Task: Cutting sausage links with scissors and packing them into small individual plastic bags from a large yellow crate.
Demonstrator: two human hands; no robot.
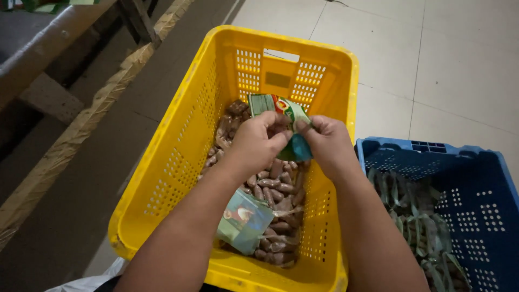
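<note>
Left hand [259, 141] and right hand [325, 141]: each grip closed on green packet [277, 106], above yellow crate [178, 162]. Blue crate [481, 184] adjacent. Surface: pale tiled floor [443, 59].

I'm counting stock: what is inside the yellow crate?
The yellow crate holds loose brown sausage-like pieces and a printed packet. Both hands hold another packet above, covering part of the pile.
</note>
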